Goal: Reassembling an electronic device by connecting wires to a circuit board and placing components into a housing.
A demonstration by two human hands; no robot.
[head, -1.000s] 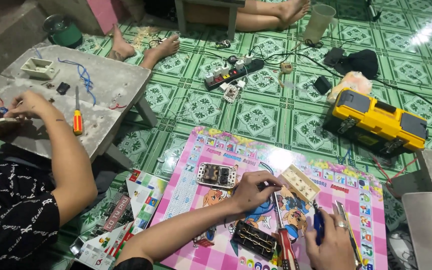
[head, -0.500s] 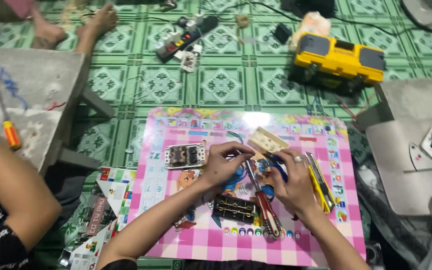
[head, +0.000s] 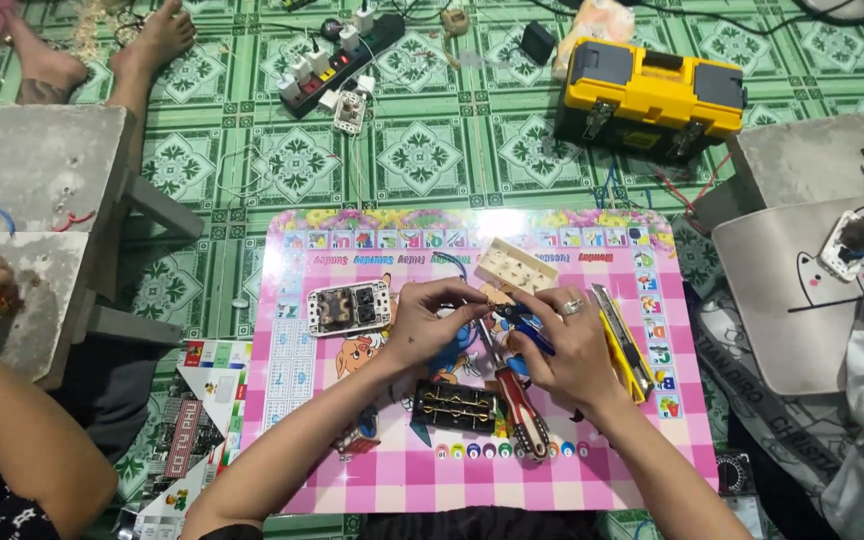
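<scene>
Green patterned floor tiles surround a pink checked play mat [head: 352, 470] that serves as the work surface. Over its middle, the left hand [head: 432, 322] pinches a small part at its fingertips, held up close so the right hand [head: 572, 345], closed around blue-handled pliers [head: 522, 322], can reach it. A red screwdriver [head: 520, 408] lies just below both hands. Beyond them a yellow toolbox [head: 652, 92] sits shut, contents hidden.

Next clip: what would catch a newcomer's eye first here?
The bright pink checked play mat in the middle, where the left hand and right hand meet over a small blue-handled tool. Behind it, the yellow toolbox stands on the green patterned floor tiles. A switch plate lies left of the hands.
</scene>
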